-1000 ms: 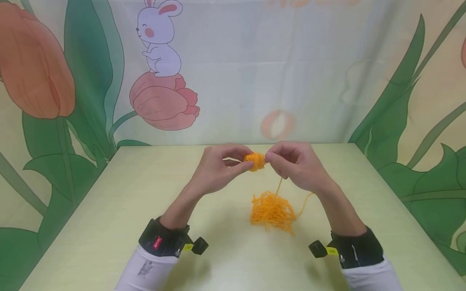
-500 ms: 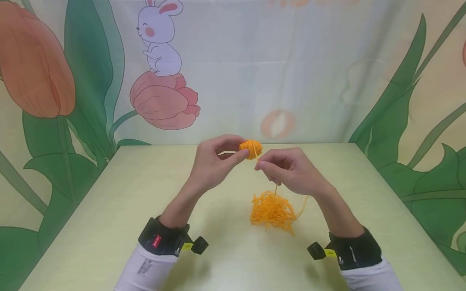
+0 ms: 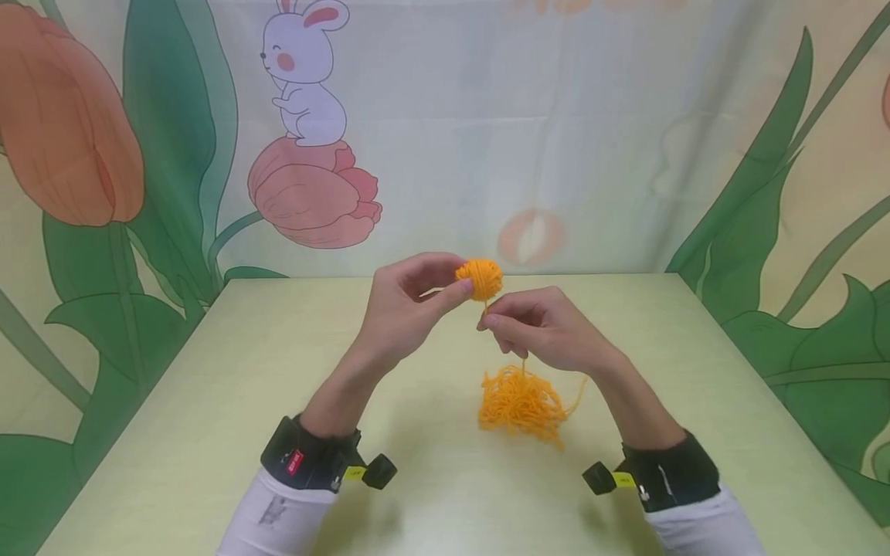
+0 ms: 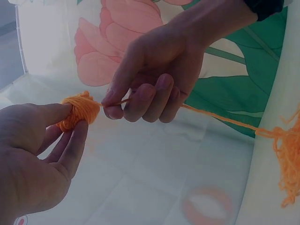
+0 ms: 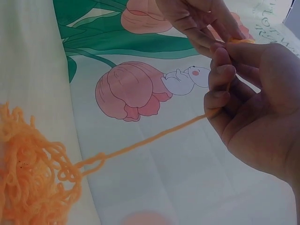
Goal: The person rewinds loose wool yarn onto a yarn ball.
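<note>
Between thumb and fingers my left hand [image 3: 410, 309] holds a small wound ball of orange yarn [image 3: 484, 279] above the table's far part. Just right of it and a little lower, my right hand [image 3: 549, 328] pinches the yarn strand close to the ball. In the left wrist view the strand [image 4: 220, 117] runs from the ball [image 4: 83, 111] through the right hand's curled fingers and down to a loose heap. That tangled orange yarn heap [image 3: 521, 405] lies on the table below the right hand. A loop shows in the strand near the heap in the right wrist view.
The pale table [image 3: 243, 386] reaches back to a hanging cloth [image 3: 445, 154] printed with tulips and a rabbit. Black wrist straps with small cameras [image 3: 378, 471] sit on both forearms. A second yarn end [image 3: 579, 395] trails from the heap's right side.
The left hand has lifted the yarn ball up slightly and to the left. My right hand has moved from the ball's right side to below it, drawing the strand across its front.
</note>
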A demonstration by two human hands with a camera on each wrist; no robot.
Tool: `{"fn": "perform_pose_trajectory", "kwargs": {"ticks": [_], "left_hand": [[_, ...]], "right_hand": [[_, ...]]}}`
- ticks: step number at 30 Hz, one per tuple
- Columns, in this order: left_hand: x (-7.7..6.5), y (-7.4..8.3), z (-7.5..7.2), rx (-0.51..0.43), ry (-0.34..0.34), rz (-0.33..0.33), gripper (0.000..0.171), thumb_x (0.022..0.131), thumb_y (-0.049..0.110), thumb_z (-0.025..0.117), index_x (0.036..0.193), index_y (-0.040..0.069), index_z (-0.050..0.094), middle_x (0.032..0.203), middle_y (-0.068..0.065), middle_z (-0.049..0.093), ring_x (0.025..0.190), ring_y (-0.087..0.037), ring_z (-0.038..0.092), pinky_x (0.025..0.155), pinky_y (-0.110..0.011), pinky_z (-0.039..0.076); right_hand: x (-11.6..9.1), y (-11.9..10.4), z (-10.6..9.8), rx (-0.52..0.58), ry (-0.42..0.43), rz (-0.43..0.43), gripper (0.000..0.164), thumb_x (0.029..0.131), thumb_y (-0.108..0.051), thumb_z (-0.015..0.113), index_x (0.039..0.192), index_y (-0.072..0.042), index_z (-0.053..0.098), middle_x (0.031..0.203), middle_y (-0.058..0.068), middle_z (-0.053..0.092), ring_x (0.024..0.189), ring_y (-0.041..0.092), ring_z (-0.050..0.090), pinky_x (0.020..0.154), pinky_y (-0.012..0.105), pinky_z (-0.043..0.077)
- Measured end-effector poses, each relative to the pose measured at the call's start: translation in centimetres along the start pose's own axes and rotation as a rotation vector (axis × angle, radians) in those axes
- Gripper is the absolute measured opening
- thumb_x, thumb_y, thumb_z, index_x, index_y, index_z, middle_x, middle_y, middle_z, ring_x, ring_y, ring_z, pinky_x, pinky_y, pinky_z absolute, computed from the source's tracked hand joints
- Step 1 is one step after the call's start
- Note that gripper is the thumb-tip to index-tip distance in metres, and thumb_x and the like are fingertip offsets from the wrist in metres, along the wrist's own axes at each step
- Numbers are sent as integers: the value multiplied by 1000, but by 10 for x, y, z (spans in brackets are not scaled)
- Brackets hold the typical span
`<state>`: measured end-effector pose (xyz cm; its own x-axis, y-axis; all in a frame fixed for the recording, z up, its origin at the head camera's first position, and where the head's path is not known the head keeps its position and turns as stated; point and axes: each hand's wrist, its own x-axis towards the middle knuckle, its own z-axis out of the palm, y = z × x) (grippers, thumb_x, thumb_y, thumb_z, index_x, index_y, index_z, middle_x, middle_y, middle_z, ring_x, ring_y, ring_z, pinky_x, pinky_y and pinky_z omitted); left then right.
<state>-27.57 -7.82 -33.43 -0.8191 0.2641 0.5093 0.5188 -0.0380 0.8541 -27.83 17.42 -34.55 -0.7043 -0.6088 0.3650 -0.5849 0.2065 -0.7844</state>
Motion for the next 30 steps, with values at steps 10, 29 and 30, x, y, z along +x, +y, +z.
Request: {"fn": "perform_pose_trajectory", "kwargs": {"ticks": [10,29,30], "left_hand": [[-1,3,0,-71,-142,6,27,102,0,80,128,3,79,119,-8,84,109,-26,81,106,-42,70],[-3,-3,1,104,-395,-1,24,99,5,86,123,9,83,116,-8,84,106,-23,82,100,-39,72],[-3,-4,2,127,-393,0,24,99,6,87,123,10,83,115,-6,85,105,-21,82,99,-38,72]], "right_hand": [[2,10,-4,-7,1,61,12,111,-8,68,111,-7,80,75,7,62,66,22,57,58,28,53],[-2,10,-16,-6,118,97,16,115,-21,66,107,-11,77,72,4,58,60,29,49,51,27,42],[-2,10,-16,-2,126,92,17,115,-21,66,106,-11,77,71,3,56,60,29,48,50,27,40]]}}
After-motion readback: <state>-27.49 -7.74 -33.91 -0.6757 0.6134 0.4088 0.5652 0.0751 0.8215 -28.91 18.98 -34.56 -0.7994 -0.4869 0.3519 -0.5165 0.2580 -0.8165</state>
